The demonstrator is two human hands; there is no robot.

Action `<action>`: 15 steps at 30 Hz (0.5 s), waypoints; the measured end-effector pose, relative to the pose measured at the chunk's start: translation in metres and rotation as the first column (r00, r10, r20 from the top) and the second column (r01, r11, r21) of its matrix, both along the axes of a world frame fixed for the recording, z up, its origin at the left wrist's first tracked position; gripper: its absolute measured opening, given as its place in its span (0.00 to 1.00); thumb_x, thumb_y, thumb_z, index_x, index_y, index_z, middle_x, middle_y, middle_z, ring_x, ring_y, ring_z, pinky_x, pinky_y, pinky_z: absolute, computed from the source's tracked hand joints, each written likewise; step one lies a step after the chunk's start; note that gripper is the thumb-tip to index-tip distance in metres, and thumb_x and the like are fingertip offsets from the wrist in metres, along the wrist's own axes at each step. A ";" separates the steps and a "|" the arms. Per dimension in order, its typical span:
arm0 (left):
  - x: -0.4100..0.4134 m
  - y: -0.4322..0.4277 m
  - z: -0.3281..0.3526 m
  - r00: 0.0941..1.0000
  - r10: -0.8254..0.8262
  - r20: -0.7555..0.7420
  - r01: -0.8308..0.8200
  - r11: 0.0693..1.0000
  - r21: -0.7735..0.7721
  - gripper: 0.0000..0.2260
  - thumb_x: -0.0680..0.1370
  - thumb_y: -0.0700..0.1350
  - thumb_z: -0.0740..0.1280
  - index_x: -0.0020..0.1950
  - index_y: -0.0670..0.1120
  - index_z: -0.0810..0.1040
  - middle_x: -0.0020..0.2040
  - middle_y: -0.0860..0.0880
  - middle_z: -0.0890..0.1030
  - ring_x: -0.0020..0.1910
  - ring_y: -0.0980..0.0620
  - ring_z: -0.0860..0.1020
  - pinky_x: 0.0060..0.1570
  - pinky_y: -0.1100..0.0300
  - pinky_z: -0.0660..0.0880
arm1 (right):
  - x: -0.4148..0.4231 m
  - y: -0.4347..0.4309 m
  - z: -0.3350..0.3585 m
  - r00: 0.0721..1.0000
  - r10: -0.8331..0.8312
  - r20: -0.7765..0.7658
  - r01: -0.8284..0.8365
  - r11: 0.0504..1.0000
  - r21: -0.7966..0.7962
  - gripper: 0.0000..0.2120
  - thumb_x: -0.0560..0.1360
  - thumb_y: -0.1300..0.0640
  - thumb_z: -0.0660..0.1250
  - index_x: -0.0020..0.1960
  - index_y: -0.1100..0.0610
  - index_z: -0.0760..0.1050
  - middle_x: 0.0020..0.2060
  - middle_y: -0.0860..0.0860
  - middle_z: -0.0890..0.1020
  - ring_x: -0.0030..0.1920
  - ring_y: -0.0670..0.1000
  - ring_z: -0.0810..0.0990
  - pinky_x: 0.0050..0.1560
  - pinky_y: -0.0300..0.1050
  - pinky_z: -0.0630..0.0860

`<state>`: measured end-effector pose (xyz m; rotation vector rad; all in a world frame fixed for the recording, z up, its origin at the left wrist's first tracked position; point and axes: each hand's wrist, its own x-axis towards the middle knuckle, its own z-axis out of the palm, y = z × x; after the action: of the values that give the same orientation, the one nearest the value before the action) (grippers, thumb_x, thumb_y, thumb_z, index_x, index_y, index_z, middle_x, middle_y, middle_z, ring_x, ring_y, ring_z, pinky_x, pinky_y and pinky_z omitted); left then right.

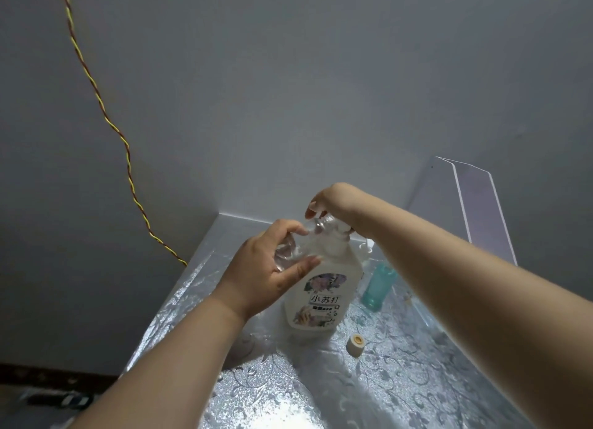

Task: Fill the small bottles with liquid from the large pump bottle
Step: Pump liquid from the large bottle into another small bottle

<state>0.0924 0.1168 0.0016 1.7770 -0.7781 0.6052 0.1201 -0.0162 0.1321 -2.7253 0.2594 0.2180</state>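
Works at a table (417, 380) wrapped in silver, flower-patterned film, pushed into the corner of a pale grey wall. Shows the large pump bottle (321, 300) upright near the middle of that table. White, with a flowered label and dark printed characters turned toward the camera.

Grips a small clear bottle (293, 247) in the left hand (269, 273), thumb underneath and fingers curled over the top. Holds it tilted in front of the big bottle's left shoulder, mouth raised toward the pump; cannot tell whether the two touch.

Closes the right hand (330, 200) over the pump head from above, wrist bent sharply, fingers and thumb hooked down round it. Hides the spout itself, so cannot tell whether liquid is running.

Shows a teal small bottle (378, 285) upright just right of the pump bottle, its top partly behind the right forearm. Shows a small cream-coloured cap (356, 342) sitting on the film in front of the teal small bottle, near the pump bottle's base but apart from it.

Takes in a clear plastic panel (475, 210) leaning at the wall on the table's far right, and a twisted red-and-yellow wire (96, 91) running down the wall to the table's far left edge. Catches a dark, blurred object (61, 399) on the floor at lower left — too indistinct to name.
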 end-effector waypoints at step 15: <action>-0.001 -0.002 0.001 1.000 -0.017 -0.009 0.017 1.000 0.009 0.15 0.70 0.65 0.67 0.52 0.62 0.71 0.47 0.54 0.82 0.44 0.60 0.82 0.42 0.63 0.80 | -0.006 -0.002 -0.001 0.999 0.032 0.033 -0.035 0.996 0.081 0.16 0.81 0.55 0.57 0.63 0.58 0.77 0.63 0.60 0.76 0.55 0.58 0.76 0.51 0.46 0.74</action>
<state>0.0910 0.1148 0.0030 1.7787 -0.7898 0.5833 0.1145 -0.0187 0.1315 -2.6515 0.1915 0.1909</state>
